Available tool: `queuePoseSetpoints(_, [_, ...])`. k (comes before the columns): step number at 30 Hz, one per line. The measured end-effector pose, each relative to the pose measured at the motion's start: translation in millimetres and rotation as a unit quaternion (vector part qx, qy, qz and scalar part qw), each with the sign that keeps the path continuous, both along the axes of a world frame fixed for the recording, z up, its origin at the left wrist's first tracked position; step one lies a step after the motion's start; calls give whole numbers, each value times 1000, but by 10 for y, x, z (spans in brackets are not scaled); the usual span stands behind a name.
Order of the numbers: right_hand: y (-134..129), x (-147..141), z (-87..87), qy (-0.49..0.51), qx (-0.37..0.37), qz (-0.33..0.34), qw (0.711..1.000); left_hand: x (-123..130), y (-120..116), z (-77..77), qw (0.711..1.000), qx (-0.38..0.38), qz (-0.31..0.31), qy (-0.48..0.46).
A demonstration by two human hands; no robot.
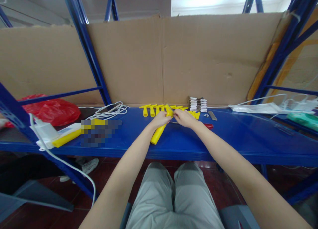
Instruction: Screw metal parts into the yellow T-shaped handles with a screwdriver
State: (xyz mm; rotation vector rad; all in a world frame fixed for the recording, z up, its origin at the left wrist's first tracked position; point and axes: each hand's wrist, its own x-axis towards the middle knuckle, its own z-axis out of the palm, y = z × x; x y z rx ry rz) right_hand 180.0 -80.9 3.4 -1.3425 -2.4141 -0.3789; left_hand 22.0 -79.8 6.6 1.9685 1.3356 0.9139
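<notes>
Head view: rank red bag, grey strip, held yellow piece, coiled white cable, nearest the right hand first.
1. Held yellow piece, just left.
2. Grey strip, right side.
3. Coiled white cable, further left.
4. Red bag, far left.

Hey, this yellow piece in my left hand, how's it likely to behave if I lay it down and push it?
The yellow piece is probably stiff, since its handle looks thick and straight below the left hand. That rounded handle might start to roll, though the angled head would likely check it. It may slide easily, as the blue tabletop looks smooth.
</notes>
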Motion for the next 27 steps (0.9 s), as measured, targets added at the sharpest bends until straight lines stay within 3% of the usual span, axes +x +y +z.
queuePoseSetpoints(6, [22, 16, -8, 7, 4, 14, 1000, -6, -12, -3, 1000, 2, -8, 4])
queuePoseSetpoints(13, [43, 52, -52, 39, 10, 34, 999, -20, 65, -33, 1000, 13, 28, 2])
queuePoseSetpoints(19, [312, 416, 31, 199, 13, 44, 979, -36, 95, -58, 999, 25, 36, 0])
queuePoseSetpoints(23, [462, 942, 142, 262, 11, -50, 964, -21, 52, -43, 999, 28, 44, 2])
queuePoseSetpoints(27, [467, 1476, 23, 239, 12, -182, 954, -12, 26, -19, 999, 22, 48, 11])
